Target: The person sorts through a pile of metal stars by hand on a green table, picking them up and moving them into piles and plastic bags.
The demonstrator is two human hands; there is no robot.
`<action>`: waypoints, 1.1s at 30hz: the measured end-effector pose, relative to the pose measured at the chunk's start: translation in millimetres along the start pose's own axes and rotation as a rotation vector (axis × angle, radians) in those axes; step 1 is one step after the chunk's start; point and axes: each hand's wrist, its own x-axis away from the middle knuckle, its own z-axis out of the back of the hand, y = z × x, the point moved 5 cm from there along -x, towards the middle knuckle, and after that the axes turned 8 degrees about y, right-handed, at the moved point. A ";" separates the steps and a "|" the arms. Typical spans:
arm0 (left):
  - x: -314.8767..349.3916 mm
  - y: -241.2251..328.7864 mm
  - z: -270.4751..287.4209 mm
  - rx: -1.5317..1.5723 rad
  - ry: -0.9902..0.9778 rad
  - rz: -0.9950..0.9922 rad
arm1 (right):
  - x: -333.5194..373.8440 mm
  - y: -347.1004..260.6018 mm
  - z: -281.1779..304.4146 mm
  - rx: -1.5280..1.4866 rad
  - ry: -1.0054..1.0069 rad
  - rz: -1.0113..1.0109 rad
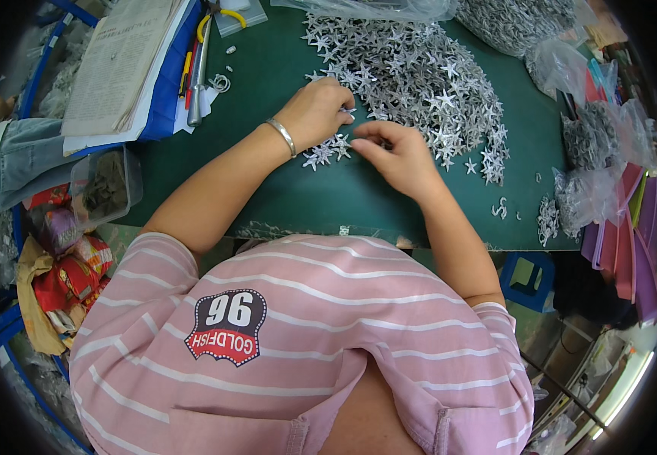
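Note:
My left hand (pixel 314 111), with a silver bangle (pixel 281 136) at its wrist, is closed in a pinch over the green table. A silvery starfish-shaped charm (pixel 348 111) seems to be at its fingertips, mostly covered by the fingers. My right hand (pixel 403 158) is beside it, thumb and bent forefinger apart, with nothing seen between them. Under and between the hands lies a small cluster of starfish charms (pixel 327 152). Just beyond, a large heap of similar charms (pixel 412 76) spreads over the table.
The green table (pixel 268 193) holds a clear bag of grey pieces (pixel 514 23) at the far right and smaller bags (pixel 590 136) along the right edge. Papers (pixel 116 68) on a blue folder, yellow-handled pliers (pixel 211 19) and a metal rod (pixel 199 83) lie left. A plastic tub (pixel 133 186) stands there too.

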 end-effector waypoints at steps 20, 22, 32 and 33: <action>15.5 1.9 15.5 0.049 -0.038 -0.046 | 10.4 -14.2 15.4 0.257 0.087 0.332; 14.6 -1.5 16.2 0.144 -0.017 0.006 | 11.8 -16.5 5.8 0.310 0.066 0.301; 32.0 -15.6 43.1 1.807 0.117 0.795 | 13.1 -10.4 4.1 0.275 -0.002 0.218; 34.1 -20.6 41.1 1.846 0.080 0.749 | 10.5 -6.1 7.6 0.209 -0.011 0.183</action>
